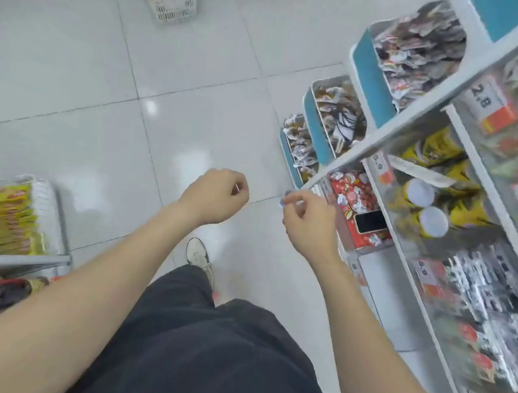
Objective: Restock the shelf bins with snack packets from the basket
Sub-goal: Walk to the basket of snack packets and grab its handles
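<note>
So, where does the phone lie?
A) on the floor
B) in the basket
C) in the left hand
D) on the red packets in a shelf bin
D: the phone lies on top of the red packets, far from the basket, and neither hand touches it.

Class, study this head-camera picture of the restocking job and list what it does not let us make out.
Head view only.
1. Small bluish item pinched by the right hand: too small and blurred to identify.
2. Left hand: curled fingers face away, hiding whether it holds anything.
3. Basket: top edge cuts it off; its packets are blurred.
4. Silver packets, lower right: motion blur smears their print.
</note>
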Action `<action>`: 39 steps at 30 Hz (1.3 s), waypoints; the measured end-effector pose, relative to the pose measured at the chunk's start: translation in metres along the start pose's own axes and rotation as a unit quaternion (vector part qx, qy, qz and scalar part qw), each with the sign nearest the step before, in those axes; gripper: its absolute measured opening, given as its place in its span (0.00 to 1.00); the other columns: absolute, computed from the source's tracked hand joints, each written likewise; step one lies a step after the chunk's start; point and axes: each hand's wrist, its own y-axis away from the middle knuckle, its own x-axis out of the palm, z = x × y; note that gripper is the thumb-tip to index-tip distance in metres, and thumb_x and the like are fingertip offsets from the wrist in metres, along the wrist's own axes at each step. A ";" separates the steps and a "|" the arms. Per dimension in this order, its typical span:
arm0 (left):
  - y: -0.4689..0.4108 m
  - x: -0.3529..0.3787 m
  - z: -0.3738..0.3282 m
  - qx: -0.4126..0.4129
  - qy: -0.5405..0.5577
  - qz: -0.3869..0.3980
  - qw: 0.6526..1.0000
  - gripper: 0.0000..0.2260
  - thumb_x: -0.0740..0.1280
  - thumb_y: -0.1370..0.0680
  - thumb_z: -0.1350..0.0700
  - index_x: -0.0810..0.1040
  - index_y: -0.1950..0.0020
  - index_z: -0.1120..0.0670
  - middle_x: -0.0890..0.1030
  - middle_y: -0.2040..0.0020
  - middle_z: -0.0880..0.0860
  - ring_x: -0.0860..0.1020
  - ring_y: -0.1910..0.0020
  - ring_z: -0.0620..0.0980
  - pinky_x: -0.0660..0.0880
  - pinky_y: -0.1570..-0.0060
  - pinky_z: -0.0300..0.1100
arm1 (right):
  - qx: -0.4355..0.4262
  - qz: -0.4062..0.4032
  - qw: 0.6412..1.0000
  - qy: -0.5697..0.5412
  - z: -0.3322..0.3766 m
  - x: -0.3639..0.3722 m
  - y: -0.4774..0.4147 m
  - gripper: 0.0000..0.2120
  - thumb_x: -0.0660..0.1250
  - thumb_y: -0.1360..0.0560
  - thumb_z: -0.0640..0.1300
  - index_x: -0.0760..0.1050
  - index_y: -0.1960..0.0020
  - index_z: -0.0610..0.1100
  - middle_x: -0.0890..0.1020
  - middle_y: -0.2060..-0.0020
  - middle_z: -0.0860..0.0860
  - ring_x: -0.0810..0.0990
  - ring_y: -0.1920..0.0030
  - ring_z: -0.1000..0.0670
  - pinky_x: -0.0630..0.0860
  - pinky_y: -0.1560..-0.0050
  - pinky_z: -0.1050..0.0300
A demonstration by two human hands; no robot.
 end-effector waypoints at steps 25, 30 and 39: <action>-0.271 -0.388 0.251 -0.115 0.029 -0.059 0.991 0.08 0.63 0.18 0.52 0.83 0.49 0.48 0.83 0.52 0.45 0.80 0.56 0.41 0.80 0.50 0.48 | 0.001 0.212 0.977 -0.030 0.304 0.209 -0.450 0.10 0.64 0.23 0.43 0.81 0.45 0.48 0.83 0.62 0.51 0.81 0.61 0.55 0.72 0.63 0.63; -0.324 -0.461 0.303 -0.172 0.085 -0.102 0.976 0.08 0.63 0.18 0.50 0.82 0.51 0.44 0.83 0.53 0.43 0.80 0.55 0.43 0.78 0.54 0.46 | -0.043 0.287 0.957 0.008 0.394 0.254 -0.547 0.11 0.62 0.22 0.43 0.80 0.44 0.48 0.82 0.58 0.50 0.80 0.60 0.52 0.72 0.67 0.62; -0.449 -0.625 0.436 -0.174 0.118 -0.150 0.966 0.09 0.63 0.18 0.52 0.82 0.51 0.47 0.83 0.52 0.45 0.80 0.55 0.44 0.79 0.53 0.45 | -0.093 0.294 0.950 0.057 0.555 0.375 -0.727 0.09 0.63 0.22 0.44 0.81 0.46 0.48 0.82 0.61 0.51 0.80 0.57 0.53 0.71 0.66 0.63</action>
